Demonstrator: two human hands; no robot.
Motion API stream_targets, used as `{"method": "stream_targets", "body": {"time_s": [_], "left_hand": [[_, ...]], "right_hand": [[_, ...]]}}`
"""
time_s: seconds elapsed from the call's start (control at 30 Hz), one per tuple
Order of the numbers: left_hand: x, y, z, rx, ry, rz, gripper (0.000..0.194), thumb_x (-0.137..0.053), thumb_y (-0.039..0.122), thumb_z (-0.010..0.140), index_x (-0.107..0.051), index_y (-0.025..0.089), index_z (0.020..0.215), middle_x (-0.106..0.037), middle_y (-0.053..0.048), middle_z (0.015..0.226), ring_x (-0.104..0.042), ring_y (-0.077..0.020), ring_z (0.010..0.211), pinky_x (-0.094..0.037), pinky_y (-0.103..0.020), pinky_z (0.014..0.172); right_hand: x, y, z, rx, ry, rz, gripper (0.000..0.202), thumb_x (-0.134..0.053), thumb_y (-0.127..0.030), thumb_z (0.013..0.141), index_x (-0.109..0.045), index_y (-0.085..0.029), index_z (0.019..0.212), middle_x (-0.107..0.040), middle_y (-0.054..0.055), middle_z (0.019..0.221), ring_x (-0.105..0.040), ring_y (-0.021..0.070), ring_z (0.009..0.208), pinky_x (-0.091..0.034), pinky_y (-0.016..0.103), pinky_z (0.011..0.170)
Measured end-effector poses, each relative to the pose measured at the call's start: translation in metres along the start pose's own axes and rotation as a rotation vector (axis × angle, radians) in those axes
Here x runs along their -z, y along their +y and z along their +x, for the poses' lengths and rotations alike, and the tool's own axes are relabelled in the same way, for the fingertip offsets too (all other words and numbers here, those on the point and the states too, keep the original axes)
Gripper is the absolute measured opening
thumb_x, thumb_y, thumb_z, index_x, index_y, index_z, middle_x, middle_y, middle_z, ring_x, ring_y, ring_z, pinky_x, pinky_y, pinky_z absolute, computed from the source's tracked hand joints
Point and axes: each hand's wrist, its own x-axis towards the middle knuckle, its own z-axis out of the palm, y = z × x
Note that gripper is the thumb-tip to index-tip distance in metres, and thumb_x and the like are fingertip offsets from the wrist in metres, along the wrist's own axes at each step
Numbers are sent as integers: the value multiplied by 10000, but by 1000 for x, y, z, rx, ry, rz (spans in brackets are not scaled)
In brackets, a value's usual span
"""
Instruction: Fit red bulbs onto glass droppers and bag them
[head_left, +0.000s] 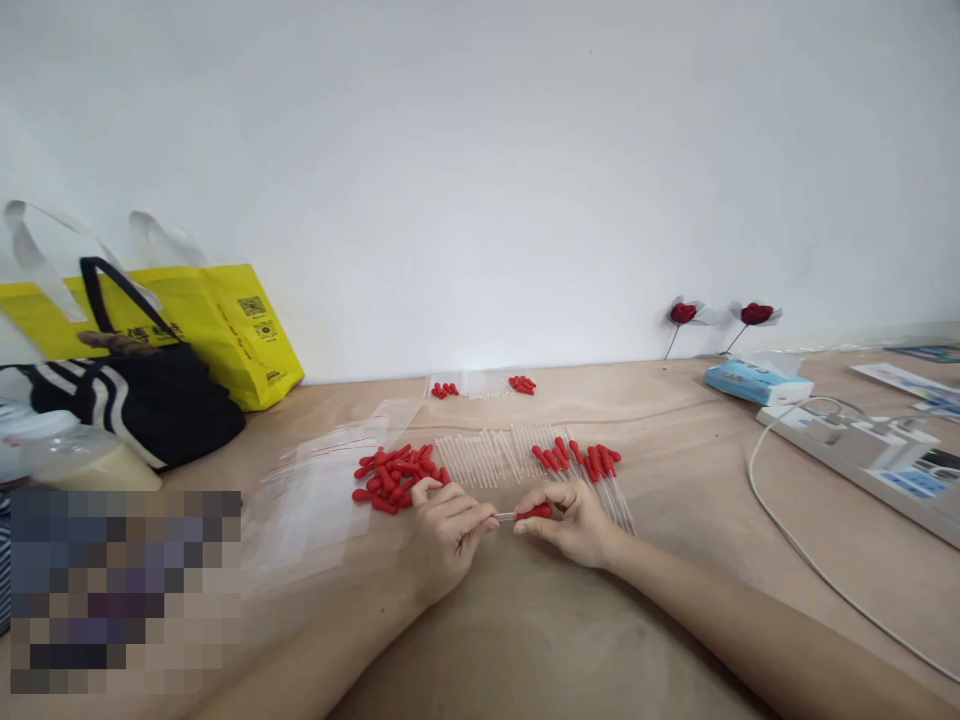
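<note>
Between my hands a clear glass dropper tube point(507, 517) lies roughly level. My left hand point(454, 525) pinches its left part, the far end hidden in the fingers. My right hand point(570, 520) grips a red rubber dropper bulb point(535, 511) at the tube's right end; how far the tube sits inside it I cannot tell. Beyond my left hand is a pile of loose red bulbs point(394, 475). A row of bare glass tubes point(476, 458) lies behind both hands. Past my right hand are several droppers with red bulbs fitted point(592, 460).
Clear zip bags point(315, 500) lie at the left. Farther back, a bag with tubes and bulbs point(480, 384) rests near the wall. A yellow bag point(262, 340), black bag point(187, 410) and jar point(90, 455) stand left. Right are a tissue pack point(757, 380), power strip point(862, 465) and cable point(780, 540).
</note>
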Motion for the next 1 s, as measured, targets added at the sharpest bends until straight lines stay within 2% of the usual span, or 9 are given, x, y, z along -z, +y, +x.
{"method": "stream_targets", "body": {"time_s": [0.3,0.5,0.6,0.67,0.73,0.8,0.9,1.0], "left_hand": [[0,2,0,53,-24,-24,200,-459,233,840,-626,227,730,-629,50,571,-510,-115,599,-207,-344,745],[-1,2,1,187,-121,-68,296,-413,295,862,-611,208,660,-556,55,508,-493,-105,568,-233,-334,741],[-2,5,2,246,-170,-123,392,-374,328,872,-570,185,563,-549,53,494,-492,-102,549,-258,-339,756],[-1,6,1,248,-191,-185,404,-342,331,880,-585,192,590,-583,46,531,-508,-109,567,-278,-343,766],[0,6,1,229,-201,-255,357,-321,318,885,-627,213,734,-630,34,615,-531,-122,618,-298,-345,774],[1,5,1,221,-205,-315,322,-317,300,886,-630,223,866,-655,19,691,-545,-135,670,-320,-338,765],[-1,2,1,233,-224,-348,290,-355,287,874,-638,223,854,-655,9,697,-549,-143,690,-343,-318,735],[-4,1,1,216,-251,-304,225,-426,279,844,-642,228,806,-624,15,636,-539,-142,668,-346,-307,715]], "right_hand": [[-1,2,3,-42,-2,52,236,-662,-386,646,-607,-159,680,-618,10,638,-541,110,583,-441,231,549],[-4,-1,9,-138,-35,343,323,-698,-388,609,-553,-177,807,-630,5,694,-589,126,664,-464,263,637],[-9,-3,12,-132,13,424,318,-679,-392,635,-541,-186,834,-623,4,732,-580,116,695,-453,264,680],[-6,-6,17,-143,48,432,397,-673,-414,633,-519,-195,926,-603,-10,715,-560,103,646,-444,253,644],[8,-9,24,-177,85,404,485,-651,-440,641,-466,-200,1020,-571,-34,662,-522,90,559,-423,237,562],[33,-11,33,-248,131,316,484,-598,-437,689,-415,-194,1066,-548,-46,630,-480,81,495,-385,223,490],[73,-8,41,-410,196,12,520,-612,-339,685,-361,-168,1108,-524,-56,601,-489,97,493,-369,223,472],[92,1,43,-522,244,-373,564,-604,-285,683,-331,-117,1147,-525,-44,580,-506,121,510,-366,233,482]]}}
